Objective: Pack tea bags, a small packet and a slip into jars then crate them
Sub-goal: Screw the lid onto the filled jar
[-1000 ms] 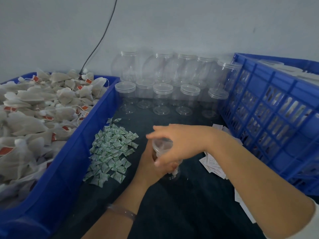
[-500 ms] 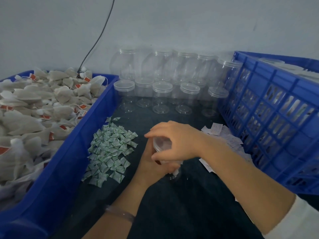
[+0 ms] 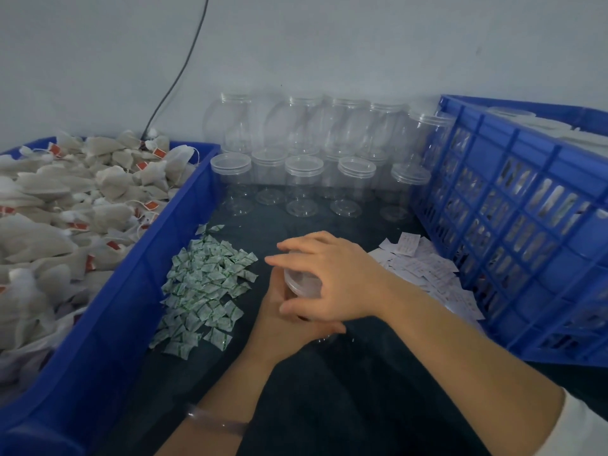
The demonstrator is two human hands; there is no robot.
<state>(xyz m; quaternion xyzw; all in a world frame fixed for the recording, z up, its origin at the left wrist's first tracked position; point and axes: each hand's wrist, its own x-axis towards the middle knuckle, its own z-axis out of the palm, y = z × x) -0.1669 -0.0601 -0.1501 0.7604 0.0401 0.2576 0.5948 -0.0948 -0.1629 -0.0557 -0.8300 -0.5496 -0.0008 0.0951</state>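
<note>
A clear plastic jar (image 3: 297, 292) is held upright on the dark worktop (image 3: 329, 406), between the packets and the slips. The left hand (image 3: 279, 327) is wrapped round its body with the fingers curled about it. The right hand (image 3: 335, 278) is laid over the lid (image 3: 304, 279), fingers and thumb curled round its rim. The step in hand is judged to be the screwing-on of the lid. The contents are mostly hidden by both hands (a trace of red shows under the rim, perhaps a tea-bag tag).

For this to be done well, the body should be steadied by the left hand and the lid held level, so that the thread is caught squarely. The thin wall is likely to flex if squeezed hard. Once the lid is seated, the jar can be carried to the blue crate (image 3: 513, 225) at the right.

The worktop surface is dark and slightly glossy. On it are seen a heap of small green-and-white packets (image 3: 207, 284), a scatter of white paper slips (image 3: 427, 274) and, at the back, rows of empty clear jars (image 3: 302, 179), some of them lidded. A blue bin (image 3: 158, 264) heaped with tea bags (image 3: 82, 199) is set at the left. Behind, a plain pale wall (image 3: 329, 44) is crossed by a dark cable (image 3: 177, 77).
</note>
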